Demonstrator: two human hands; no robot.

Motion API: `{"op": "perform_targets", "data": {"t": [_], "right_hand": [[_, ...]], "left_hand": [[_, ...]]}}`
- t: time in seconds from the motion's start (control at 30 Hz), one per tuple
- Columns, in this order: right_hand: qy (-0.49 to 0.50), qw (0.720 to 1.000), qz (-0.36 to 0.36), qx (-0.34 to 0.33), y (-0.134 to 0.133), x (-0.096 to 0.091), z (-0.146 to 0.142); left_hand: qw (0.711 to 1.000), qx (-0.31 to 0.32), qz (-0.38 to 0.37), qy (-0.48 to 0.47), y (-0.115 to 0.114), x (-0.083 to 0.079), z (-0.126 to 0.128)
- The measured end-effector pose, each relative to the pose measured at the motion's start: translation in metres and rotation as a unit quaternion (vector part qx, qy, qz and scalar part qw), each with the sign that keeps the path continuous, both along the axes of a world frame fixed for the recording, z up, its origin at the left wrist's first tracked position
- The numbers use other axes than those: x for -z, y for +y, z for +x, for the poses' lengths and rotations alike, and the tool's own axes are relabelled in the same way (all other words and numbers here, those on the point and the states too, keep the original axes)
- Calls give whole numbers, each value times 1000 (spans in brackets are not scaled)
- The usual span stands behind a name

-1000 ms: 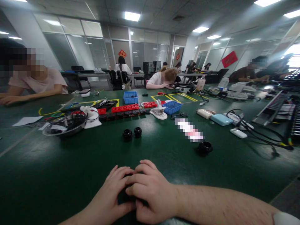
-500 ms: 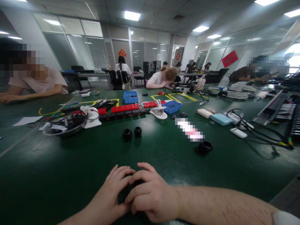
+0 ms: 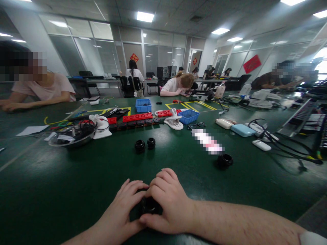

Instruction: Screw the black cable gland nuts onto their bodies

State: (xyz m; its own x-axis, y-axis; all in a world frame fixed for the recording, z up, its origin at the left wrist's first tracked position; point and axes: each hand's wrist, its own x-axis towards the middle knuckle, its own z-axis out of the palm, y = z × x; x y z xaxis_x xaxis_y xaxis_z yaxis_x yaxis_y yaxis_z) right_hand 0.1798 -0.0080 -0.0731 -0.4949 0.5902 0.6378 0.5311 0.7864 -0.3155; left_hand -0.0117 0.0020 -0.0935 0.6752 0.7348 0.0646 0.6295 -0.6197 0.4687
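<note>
Both of my hands meet at the near edge of the green table (image 3: 76, 180), wrapped around a small black round part (image 3: 150, 206) that shows only between the fingers. My left hand (image 3: 125, 207) curls around its left side. My right hand (image 3: 170, 200) covers its top and right side, fingers bent over it. Two similar black ring parts (image 3: 144, 144) sit side by side farther up the table. Another black ring part (image 3: 224, 160) lies to the right, past my right forearm.
A clear bowl with cables (image 3: 73, 134), white clamps (image 3: 174, 121), red and black socket strips (image 3: 136, 119) and two blue bins (image 3: 187, 116) stand mid-table. Power banks (image 3: 241, 130) and cables lie at the right. Other people sit at the far and left sides.
My right hand has lifted and shifted up over the black part, which now shows between the fingers. My left hand has stayed about where it was.
</note>
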Motion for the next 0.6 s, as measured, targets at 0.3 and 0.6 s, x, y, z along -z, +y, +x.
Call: {"op": "perform_targets", "data": {"t": [0.3, 0.6], "right_hand": [[-50, 997, -22, -54, 0, 0, -1], [-16, 991, -40, -123, 0, 0, -1]], "left_hand": [[1000, -8, 4, -4, -2, -1, 3], [1000, -8, -2, 3, -1, 0, 1]]}}
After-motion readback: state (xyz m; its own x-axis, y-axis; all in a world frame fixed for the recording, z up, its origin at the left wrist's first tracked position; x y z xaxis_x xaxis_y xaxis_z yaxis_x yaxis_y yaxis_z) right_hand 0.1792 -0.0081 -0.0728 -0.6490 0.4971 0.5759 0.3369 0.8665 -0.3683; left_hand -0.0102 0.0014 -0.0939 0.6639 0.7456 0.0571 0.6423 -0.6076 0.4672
